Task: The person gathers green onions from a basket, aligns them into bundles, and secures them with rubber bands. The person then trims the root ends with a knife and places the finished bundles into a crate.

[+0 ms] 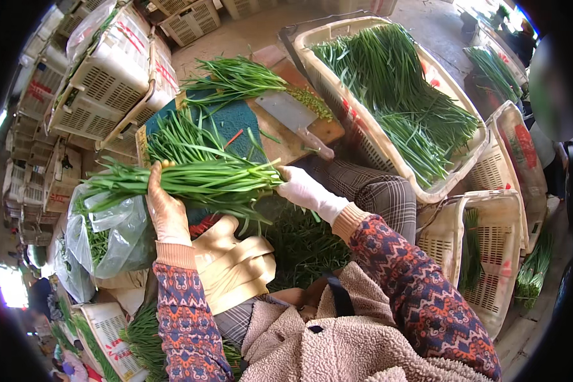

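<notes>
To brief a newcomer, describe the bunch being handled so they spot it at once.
Find the big, heaped cream crate at upper right, then the board just left of it. At its near side is the long green bunch, leaves fanning past the left hand, pale ends at the right hand. Unlike the greens lying on the board, this bunch has hands on it.

Soft, bright light falls on the bunch of chives (191,183) and the cleaver (285,109); the leaves (305,245) below lie in deep shadow. Violet-fringed glare burns out the left edge, stacked crates (102,89) bend toward the black rim, and blur clouds the upper right.
</notes>
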Demonstrator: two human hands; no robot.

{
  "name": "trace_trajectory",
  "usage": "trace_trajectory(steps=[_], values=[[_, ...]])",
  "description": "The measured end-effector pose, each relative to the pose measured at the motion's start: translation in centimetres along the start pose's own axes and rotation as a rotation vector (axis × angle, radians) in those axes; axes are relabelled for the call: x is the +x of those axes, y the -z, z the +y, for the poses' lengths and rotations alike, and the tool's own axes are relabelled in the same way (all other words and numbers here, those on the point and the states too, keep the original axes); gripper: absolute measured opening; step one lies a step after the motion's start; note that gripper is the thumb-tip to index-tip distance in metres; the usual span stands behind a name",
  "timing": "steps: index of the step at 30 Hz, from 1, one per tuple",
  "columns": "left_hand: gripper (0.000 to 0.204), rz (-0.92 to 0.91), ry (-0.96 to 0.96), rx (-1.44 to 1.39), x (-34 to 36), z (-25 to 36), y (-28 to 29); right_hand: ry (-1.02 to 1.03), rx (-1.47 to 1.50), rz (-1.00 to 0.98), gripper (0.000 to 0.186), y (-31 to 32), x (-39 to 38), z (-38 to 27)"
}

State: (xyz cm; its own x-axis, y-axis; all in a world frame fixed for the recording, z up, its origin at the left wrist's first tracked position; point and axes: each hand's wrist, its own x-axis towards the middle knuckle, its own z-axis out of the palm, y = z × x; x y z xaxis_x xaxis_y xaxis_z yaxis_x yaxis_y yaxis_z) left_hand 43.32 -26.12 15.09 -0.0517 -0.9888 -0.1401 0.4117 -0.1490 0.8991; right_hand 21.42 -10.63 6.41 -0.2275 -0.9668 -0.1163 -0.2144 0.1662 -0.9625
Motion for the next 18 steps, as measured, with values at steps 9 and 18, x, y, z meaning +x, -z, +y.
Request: trace_trajectory(steps=[9, 18], values=[[0.016, -0.114, -0.071, -0.267, -2.4, 2.6, 8.4, -0.205, 0.454, 0.266, 0.015, 7.5, -6.5, 3.2], [0.017, -0.169, -0.085, -0.301, -5.5, 2.7, 4.1, 0.634, -0.295, 0.038, 0.064, -2.5, -4.8, -10.7]])
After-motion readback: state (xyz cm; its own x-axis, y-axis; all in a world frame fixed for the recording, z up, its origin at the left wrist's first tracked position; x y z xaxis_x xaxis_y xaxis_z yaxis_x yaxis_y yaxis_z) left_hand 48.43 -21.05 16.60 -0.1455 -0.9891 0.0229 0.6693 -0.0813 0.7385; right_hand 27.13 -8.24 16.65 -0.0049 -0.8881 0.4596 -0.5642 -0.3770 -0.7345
